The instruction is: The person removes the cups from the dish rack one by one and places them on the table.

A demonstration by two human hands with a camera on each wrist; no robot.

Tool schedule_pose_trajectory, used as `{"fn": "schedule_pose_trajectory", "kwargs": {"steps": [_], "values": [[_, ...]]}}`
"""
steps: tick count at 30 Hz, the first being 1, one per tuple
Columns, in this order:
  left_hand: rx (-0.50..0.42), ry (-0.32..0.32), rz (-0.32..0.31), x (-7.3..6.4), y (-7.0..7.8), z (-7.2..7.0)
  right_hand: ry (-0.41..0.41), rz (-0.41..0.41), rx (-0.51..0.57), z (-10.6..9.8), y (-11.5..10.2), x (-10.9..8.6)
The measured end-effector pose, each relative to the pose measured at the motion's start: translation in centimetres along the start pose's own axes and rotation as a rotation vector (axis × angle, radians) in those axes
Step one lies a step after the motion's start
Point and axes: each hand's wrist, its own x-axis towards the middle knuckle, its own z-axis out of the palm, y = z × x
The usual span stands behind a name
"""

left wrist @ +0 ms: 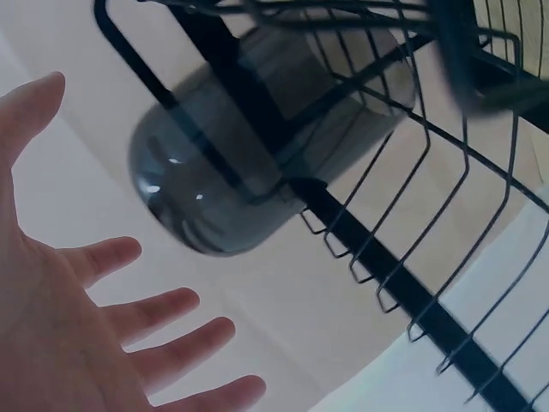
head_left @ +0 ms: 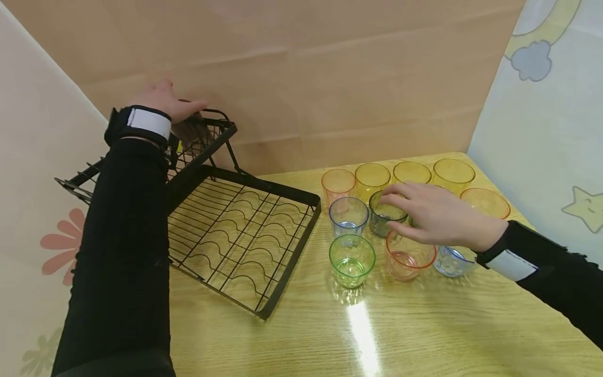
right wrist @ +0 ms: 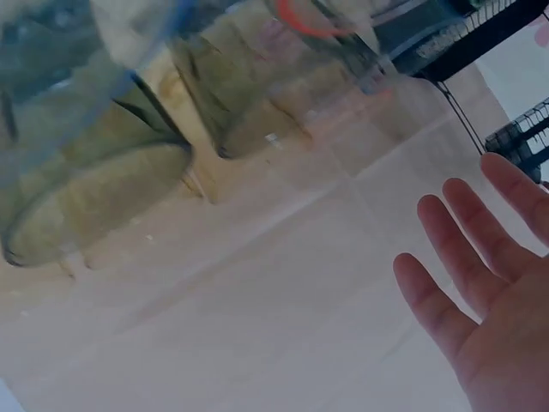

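Observation:
At the upper left of the head view, my left hand is over the raised tier of a black wire dish rack. A dark grey see-through glass lies tilted in that tier. In the left wrist view, the left hand's spread fingers are just apart from the glass. On the right, my right hand hovers over the group of glasses, its fingers loosely extended and holding nothing. Its fingertips overlap a dark-rimmed glass and are above a red-rimmed glass.
A green-rimmed glass and a blue-rimmed glass stand between rack and right hand. Behind are a pink glass and several yellow glasses. The rack's lower tier reaches toward the glasses. A draped backdrop rises behind the table.

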Motion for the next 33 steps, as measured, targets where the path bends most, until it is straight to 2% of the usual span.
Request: {"fn": "schedule_pose_trajectory", "kwargs": {"steps": [3,7,11,14,18,23,25,29,33], "values": [[-0.017,-0.02,-0.019,0.2,-0.1,0.0,0.026,-0.022,-0.006,-0.8,-0.1,1.0],[-0.015,-0.027,-0.029,0.9,-0.2,-0.1,0.016,-0.008,-0.019,-2.1,-0.4,2.2],[-0.045,-0.043,-0.038,0.1,0.7,-0.4,-0.008,-0.006,-0.021,-2.5,-0.9,2.9],[-0.044,-0.068,-0.034,0.2,1.1,-0.4,-0.034,-0.017,-0.024,-2.4,-1.2,3.2],[-0.034,-0.119,-0.013,1.7,1.1,-0.2,-0.069,-0.008,-0.024,-2.1,-1.8,3.5],[-0.122,-0.184,0.018,4.2,0.4,0.4,-0.105,-0.005,-0.019,-2.0,-2.4,4.7],[-0.13,-0.18,0.028,4.9,-0.1,0.7,-0.112,-0.018,-0.016,-1.8,-2.6,5.5],[-0.065,-0.152,0.056,6.0,-1.1,1.0,-0.111,-0.044,0.0,-1.4,-3.0,7.1],[0.001,-0.142,0.094,6.4,-2.0,1.1,-0.101,-0.069,0.026,-1.0,-3.4,8.6]]}}
